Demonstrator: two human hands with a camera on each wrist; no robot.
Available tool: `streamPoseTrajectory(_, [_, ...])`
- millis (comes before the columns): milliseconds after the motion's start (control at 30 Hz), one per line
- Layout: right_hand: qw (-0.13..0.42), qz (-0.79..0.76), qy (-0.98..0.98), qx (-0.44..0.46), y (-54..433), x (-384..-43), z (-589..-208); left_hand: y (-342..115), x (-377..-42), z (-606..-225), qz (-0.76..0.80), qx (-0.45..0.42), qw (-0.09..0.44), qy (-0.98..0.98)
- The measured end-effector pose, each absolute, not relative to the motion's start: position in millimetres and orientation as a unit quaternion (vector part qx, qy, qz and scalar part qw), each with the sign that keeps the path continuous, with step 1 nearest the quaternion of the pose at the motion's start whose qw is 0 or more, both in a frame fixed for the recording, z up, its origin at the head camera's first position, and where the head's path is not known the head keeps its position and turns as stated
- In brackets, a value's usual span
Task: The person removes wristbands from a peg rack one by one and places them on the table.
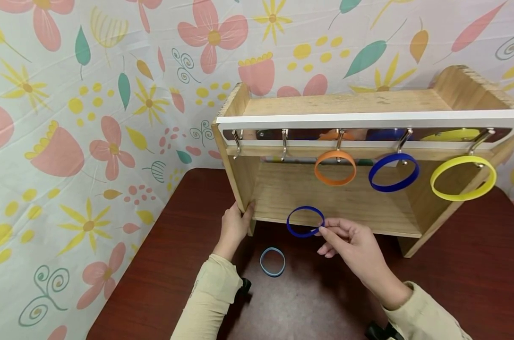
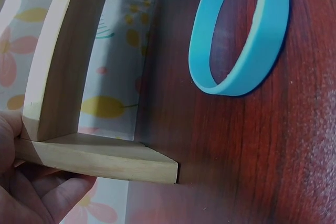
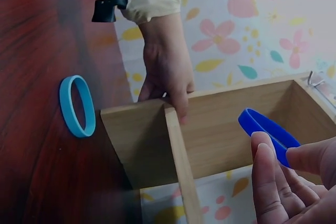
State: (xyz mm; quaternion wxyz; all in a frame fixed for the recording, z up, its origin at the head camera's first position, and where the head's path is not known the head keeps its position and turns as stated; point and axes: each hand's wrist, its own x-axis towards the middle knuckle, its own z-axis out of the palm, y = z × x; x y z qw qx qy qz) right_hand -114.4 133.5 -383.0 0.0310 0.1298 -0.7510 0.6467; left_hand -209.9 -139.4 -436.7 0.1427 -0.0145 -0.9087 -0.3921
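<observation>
My right hand (image 1: 359,250) pinches a dark blue wristband (image 1: 305,222) between thumb and fingers, in front of the wooden shelf (image 1: 333,189). My left hand (image 1: 235,224) grips the lower left edge of that shelf, thumb on the inner side and fingers around the outside. On the table near the left forearm lies a light blue wristband (image 1: 272,262); the left wrist view shows it close up. Along the shelf's hook rail hang an orange wristband (image 1: 335,168), another dark blue wristband (image 1: 394,173) and a yellow wristband (image 1: 463,179). The two leftmost hooks (image 1: 284,144) carry nothing.
The shelf stands on a dark red-brown table (image 1: 163,264), against a floral cloth (image 1: 112,94) behind and to the left. A white strip (image 1: 367,118) frames the metal hook rail. The shelf's side panels reach down to the tabletop.
</observation>
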Motion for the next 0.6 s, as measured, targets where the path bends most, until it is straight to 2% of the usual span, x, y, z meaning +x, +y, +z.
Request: streamPoseTrajectory(600, [-0.009, 0.645, -0.757, 0.099, 136, -113, -396, -139, -210, -438, -0.401, -0.01, 0.139, -0.906])
